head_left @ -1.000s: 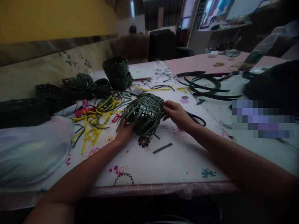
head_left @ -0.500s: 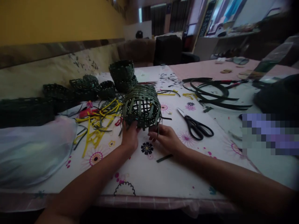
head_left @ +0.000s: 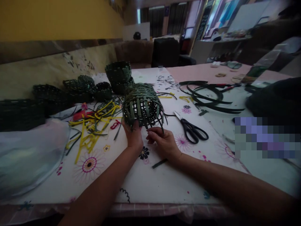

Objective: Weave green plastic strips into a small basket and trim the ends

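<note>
Woven basket [head_left: 142, 105], left grip [head_left: 134, 137] under, right grip [head_left: 163, 143] beside

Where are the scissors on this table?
In the head view, the black-handled scissors lie on the flowered tablecloth, right of the person's right hand and the green woven basket.

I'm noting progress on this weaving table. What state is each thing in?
Basket: unfinished, strip ends loose
Left hand: holding the basket
Right hand: fingers at the loose strip ends
Scissors: closed, lying on the cloth
Stacked baskets: one atop another
Dark strips: loosely coiled
</note>
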`<state>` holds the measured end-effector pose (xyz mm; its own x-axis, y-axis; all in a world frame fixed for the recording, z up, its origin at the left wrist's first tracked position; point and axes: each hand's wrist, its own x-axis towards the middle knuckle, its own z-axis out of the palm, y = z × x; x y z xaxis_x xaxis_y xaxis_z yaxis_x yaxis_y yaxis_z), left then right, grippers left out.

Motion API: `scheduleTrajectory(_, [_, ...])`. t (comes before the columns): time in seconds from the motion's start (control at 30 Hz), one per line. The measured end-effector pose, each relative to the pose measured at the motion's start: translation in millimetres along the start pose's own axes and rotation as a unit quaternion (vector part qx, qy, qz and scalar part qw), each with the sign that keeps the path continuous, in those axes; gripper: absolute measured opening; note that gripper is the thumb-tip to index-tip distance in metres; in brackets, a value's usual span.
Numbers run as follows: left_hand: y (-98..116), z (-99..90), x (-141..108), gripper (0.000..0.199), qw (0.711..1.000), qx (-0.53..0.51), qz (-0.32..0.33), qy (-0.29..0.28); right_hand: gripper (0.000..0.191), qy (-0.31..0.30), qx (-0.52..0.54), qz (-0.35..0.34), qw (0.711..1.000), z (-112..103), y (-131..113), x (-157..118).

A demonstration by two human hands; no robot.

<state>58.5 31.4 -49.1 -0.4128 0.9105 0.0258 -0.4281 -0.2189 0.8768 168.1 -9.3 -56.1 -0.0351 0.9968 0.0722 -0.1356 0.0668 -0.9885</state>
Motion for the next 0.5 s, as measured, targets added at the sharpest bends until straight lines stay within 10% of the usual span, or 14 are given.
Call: scheduleTrajectory(0.5, [5,9.1,-18,0.048,0.998,-0.042,-0.027,-0.048,0.026,-0.001,-0.029,-0.074,0.997,-3,1,4])
